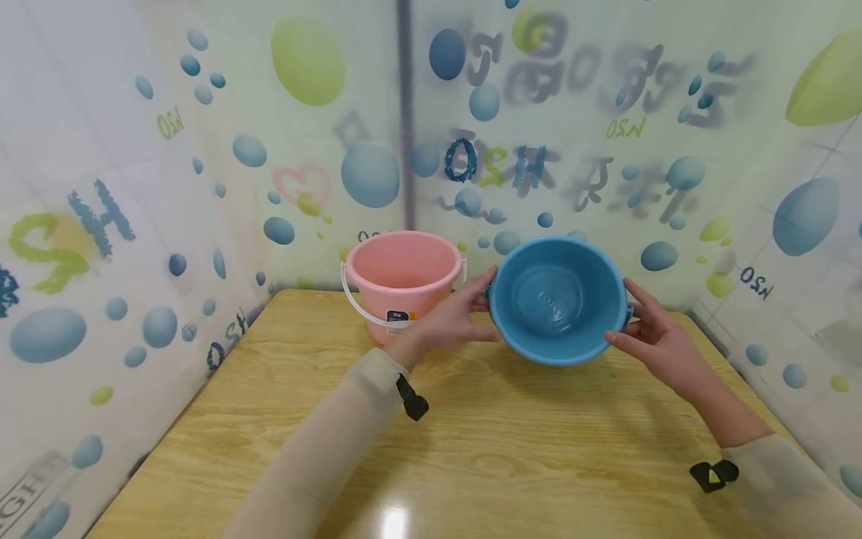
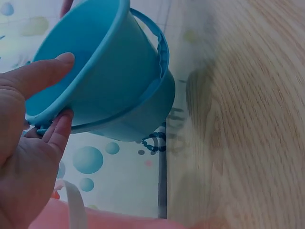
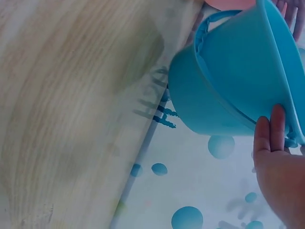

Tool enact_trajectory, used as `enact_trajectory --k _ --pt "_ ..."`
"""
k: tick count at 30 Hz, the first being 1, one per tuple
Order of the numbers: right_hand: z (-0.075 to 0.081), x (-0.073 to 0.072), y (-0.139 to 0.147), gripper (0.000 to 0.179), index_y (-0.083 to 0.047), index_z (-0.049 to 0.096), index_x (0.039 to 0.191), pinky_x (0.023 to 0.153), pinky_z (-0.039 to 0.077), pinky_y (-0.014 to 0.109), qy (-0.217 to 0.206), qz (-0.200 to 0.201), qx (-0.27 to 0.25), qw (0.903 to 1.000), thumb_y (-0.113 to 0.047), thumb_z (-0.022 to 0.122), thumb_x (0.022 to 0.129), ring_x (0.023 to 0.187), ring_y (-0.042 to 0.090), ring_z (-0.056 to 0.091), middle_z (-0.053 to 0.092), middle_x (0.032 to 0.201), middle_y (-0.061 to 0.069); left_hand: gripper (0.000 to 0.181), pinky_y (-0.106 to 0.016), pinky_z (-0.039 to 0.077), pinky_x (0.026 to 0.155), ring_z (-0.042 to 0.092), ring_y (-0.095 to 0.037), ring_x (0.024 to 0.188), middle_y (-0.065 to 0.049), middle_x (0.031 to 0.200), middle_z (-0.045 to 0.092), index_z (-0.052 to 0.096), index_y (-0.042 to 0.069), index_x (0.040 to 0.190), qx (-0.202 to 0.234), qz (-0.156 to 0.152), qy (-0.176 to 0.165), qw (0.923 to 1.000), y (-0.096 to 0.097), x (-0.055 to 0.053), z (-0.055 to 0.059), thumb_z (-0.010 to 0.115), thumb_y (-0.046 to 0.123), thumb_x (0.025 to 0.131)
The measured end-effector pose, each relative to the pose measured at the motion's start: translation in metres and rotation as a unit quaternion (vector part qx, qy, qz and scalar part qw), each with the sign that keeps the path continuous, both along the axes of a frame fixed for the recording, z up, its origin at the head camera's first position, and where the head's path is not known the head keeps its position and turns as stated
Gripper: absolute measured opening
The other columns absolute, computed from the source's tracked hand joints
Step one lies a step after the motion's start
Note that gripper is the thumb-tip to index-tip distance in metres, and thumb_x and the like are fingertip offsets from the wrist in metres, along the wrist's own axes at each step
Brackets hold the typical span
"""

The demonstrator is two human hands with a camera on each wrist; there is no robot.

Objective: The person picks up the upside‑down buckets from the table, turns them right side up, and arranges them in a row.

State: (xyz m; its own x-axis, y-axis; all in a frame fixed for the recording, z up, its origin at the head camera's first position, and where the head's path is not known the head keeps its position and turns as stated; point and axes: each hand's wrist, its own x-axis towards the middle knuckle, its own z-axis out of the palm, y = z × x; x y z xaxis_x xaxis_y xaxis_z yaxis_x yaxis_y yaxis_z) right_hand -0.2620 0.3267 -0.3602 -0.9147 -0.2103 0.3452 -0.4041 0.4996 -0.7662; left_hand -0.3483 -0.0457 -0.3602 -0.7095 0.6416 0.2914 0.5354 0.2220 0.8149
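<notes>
A blue bucket (image 1: 555,299) hangs above the table between both hands, its mouth tilted toward the head camera and its inside bare. On its left side my left hand (image 1: 456,318) grips the rim, fingers behind it and thumb in front, as the left wrist view shows at the bucket (image 2: 119,71). The right hand (image 1: 660,346) holds the opposite side near the handle joint, thumb over the front of the rim. In the right wrist view, fingers (image 3: 276,131) lie along the outer wall. The blue handle (image 2: 163,52) hangs back around the bucket's outside.
A pink bucket (image 1: 404,299) with a white handle (image 1: 364,311) stands upright on the table, just behind my left hand. The wooden table (image 1: 471,442) ends at a curtain (image 1: 572,112) printed with bubbles and letters, which also runs along both sides.
</notes>
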Motion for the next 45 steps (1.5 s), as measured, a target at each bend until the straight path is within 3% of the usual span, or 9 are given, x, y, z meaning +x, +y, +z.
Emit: enact_trajectory --k 5,9,17,22,29,33,37,40,45 --pt "0.001 -0.001 0.003 0.093 -0.019 0.012 0.179 0.081 0.064 0.019 -0.007 0.032 -0.009 0.9994 -0.006 0.071 0.107 0.1 -0.002 0.075 0.067 0.122 -0.011 0.12 -0.042 0.057 0.117 0.064 -0.03 0.134 -0.017 0.166 0.039 0.012 0.018 0.179 -0.051 0.01 0.051 0.9973 -0.002 0.0 0.002 0.092 0.006 0.089" --pt "0.0 -0.001 0.004 0.094 -0.018 0.013 0.179 0.082 0.065 0.02 -0.012 0.052 -0.017 0.9984 -0.003 0.071 0.106 0.101 0.0 0.076 0.066 0.129 -0.01 0.118 -0.038 0.058 0.112 0.061 -0.025 0.126 -0.014 0.166 0.04 0.015 0.016 0.178 -0.076 0.033 0.083 0.993 -0.004 -0.002 0.003 0.093 0.011 0.09" --pt "0.005 -0.001 0.005 0.097 -0.02 0.01 0.179 0.081 0.064 0.02 -0.019 0.065 0.0 0.9977 -0.003 0.071 0.106 0.099 0.002 0.075 0.062 0.134 -0.013 0.117 -0.036 0.058 0.106 0.059 -0.024 0.115 -0.016 0.158 0.049 0.02 0.01 0.176 -0.078 0.05 0.123 0.9881 -0.005 -0.007 0.008 0.095 0.011 0.087" --pt "0.009 -0.001 0.008 0.102 -0.02 0.008 0.179 0.076 0.062 0.022 -0.016 0.066 0.028 0.9973 -0.003 0.074 0.104 0.092 0.008 0.073 0.063 0.122 -0.01 0.115 -0.038 0.058 0.104 0.057 -0.022 0.111 -0.013 0.151 0.053 0.023 0.012 0.176 -0.059 0.044 0.1 0.9922 -0.007 -0.008 0.011 0.096 0.014 0.086" --pt "0.004 -0.002 0.013 0.096 -0.013 0.009 0.178 0.071 0.057 0.023 -0.016 0.073 0.014 0.9971 0.0 0.071 0.105 0.088 0.01 0.069 0.058 0.122 -0.007 0.109 -0.057 0.055 0.111 0.055 -0.029 0.116 -0.01 0.136 0.057 0.026 0.012 0.176 -0.037 0.035 0.051 0.9974 -0.007 -0.01 0.012 0.093 0.023 0.09" --pt "0.002 -0.002 0.014 0.093 -0.006 0.009 0.177 0.07 0.056 0.022 -0.015 0.079 -0.002 0.9968 0.003 0.068 0.106 0.089 0.009 0.068 0.058 0.126 -0.008 0.109 -0.058 0.051 0.12 0.052 -0.033 0.14 -0.008 0.156 0.053 0.025 0.018 0.177 -0.029 0.03 0.04 0.9983 -0.006 -0.01 0.014 0.093 0.025 0.091" --pt "0.001 -0.003 0.014 0.09 -0.008 0.013 0.177 0.075 0.059 0.02 -0.012 0.055 0.014 0.9983 -0.003 0.069 0.107 0.099 0.002 0.067 0.06 0.131 -0.008 0.112 -0.058 0.044 0.128 0.037 -0.03 0.164 -0.002 0.179 0.034 0.02 0.024 0.178 -0.002 0.012 0.009 0.9999 -0.004 -0.009 0.015 0.092 0.021 0.092" --pt "0.002 -0.003 0.014 0.089 -0.011 0.012 0.178 0.083 0.061 0.019 -0.022 0.042 0.025 0.9986 -0.01 0.068 0.109 0.112 -0.004 0.063 0.057 0.147 0.007 0.111 -0.054 0.05 0.124 0.04 -0.031 0.164 0.002 0.181 0.03 0.018 0.028 0.178 0.026 0.0 -0.037 0.999 -0.001 -0.007 0.015 0.09 0.02 0.093" --pt "0.004 -0.006 0.015 0.084 -0.02 0.009 0.179 0.091 0.057 0.014 -0.049 0.036 0.009 0.9982 -0.016 0.062 0.114 0.126 -0.011 0.051 0.033 0.171 0.029 0.107 -0.049 0.058 0.114 0.042 -0.036 0.163 0.0 0.182 0.027 0.017 0.024 0.178 0.067 -0.009 -0.099 0.9928 0.005 -0.006 0.012 0.085 0.017 0.096"
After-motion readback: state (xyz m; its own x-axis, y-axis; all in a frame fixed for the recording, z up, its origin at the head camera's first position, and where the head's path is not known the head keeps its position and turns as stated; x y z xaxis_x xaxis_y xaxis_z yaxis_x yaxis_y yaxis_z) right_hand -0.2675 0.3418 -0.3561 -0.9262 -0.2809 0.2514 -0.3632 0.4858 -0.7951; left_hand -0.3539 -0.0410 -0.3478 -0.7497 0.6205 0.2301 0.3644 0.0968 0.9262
